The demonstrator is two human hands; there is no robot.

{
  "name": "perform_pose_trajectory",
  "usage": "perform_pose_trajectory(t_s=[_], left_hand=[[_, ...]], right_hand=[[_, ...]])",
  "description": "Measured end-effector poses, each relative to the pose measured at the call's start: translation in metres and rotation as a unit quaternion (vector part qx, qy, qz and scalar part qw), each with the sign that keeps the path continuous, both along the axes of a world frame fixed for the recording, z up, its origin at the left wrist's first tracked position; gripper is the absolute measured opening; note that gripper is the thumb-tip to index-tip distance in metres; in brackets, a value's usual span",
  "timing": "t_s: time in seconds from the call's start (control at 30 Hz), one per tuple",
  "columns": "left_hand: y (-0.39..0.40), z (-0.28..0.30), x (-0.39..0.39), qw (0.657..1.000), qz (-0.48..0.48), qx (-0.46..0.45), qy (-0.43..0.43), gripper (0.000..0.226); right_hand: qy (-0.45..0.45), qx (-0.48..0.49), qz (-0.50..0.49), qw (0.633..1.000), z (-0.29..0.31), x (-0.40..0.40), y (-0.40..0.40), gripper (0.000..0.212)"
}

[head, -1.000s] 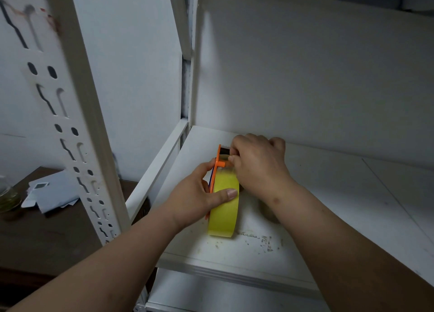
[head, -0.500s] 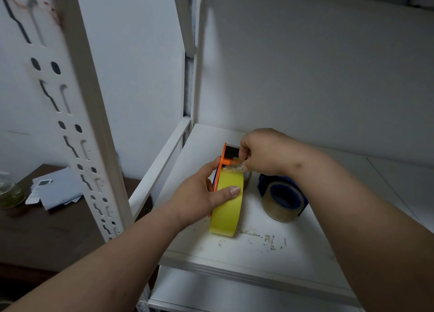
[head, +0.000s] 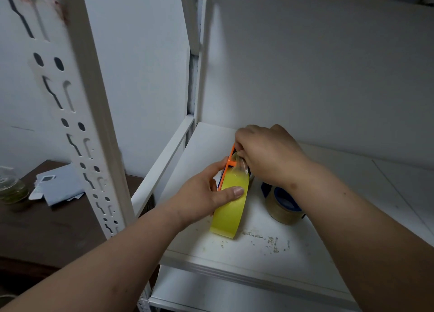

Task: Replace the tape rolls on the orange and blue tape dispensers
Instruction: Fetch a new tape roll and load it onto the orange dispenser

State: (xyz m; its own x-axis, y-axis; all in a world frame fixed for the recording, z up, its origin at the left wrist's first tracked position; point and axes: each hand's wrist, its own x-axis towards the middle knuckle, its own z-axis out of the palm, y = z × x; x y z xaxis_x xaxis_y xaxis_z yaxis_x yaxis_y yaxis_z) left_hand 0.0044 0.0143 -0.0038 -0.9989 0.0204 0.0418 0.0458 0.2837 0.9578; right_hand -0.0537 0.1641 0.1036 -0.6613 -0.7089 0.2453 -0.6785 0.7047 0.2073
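A yellow tape roll [head: 231, 208] stands on edge on the white shelf [head: 258, 253], mounted in the orange tape dispenser [head: 229, 162], whose frame shows along the roll's left side and top. My left hand [head: 206, 196] grips the roll and dispenser, thumb across the yellow face. My right hand [head: 265, 156] pinches the clear loose tape end [head: 237, 165] at the top of the dispenser. To the right lies the blue tape dispenser [head: 285, 201] holding a clear brownish roll [head: 281, 214], partly hidden behind my right wrist.
White perforated shelf posts [head: 77, 114] rise at left. A dark wooden table [head: 42, 229] beyond holds papers [head: 58, 185] and a glass jar [head: 11, 187]. Flecks of debris [head: 265, 240] lie on the shelf near its front edge. A lower shelf [head: 223, 290] sits beneath.
My right hand has lifted off the roll's top and now pulls the clear tape end upward; its move uncovered the blue dispenser. The left hand's hold is unchanged.
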Motion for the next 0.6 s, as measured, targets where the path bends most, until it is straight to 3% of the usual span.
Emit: perform_pose_trajectory(t_s=[0.2,0.37,0.47,0.6], left_hand=[[0.003,0.001,-0.005,1.000,-0.006,0.009,0.001,0.063],[0.003,0.001,-0.004,1.000,0.000,-0.005,0.003,0.062],[0.002,0.003,-0.004,1.000,-0.005,-0.010,-0.004,0.062],[0.003,0.004,-0.003,1.000,-0.018,-0.007,-0.014,0.063]], right_hand=[[-0.009,-0.034,0.029,0.999,-0.008,-0.007,0.008,0.015],[-0.135,-0.117,-0.014,0.984,-0.001,-0.008,0.015,0.013],[-0.224,-0.110,-0.037,0.968,0.007,-0.009,0.020,0.006],[-0.230,-0.085,-0.054,0.968,0.010,-0.008,0.020,0.009]])
